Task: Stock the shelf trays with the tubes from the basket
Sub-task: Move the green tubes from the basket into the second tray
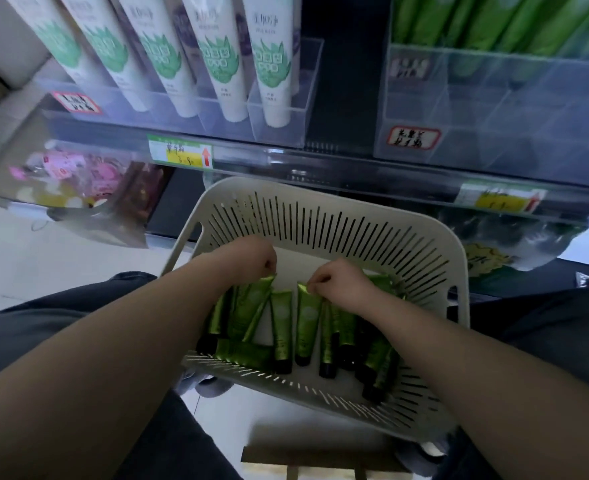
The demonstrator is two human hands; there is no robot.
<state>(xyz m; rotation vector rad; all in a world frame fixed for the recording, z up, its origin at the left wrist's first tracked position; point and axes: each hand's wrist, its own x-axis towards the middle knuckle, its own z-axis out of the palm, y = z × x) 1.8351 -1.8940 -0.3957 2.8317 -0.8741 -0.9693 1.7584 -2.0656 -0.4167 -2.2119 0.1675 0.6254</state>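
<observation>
Green black-capped tubes in white slatted plastic basket at 6 o'clock. Left hand and right hand, fingers curled, each pinching a tube end. Clear shelf trays at 12 o'clock; handwritten labels unreadable.

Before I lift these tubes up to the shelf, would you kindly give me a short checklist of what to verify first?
1. Left hand pinches the crimped end of a green plastic tube with a black cap: ok.
2. Right hand pinches a second green tube: ok.
3. White slatted plastic basket holds spare tubes: ok.
4. Clear acrylic shelf tray on the right, stocked with shelved green tubes, shows empty front compartments: ok.
5. Basket's support underneath: cannot tell, hidden.
6. Pinches firm enough to lift: cannot tell.
</observation>
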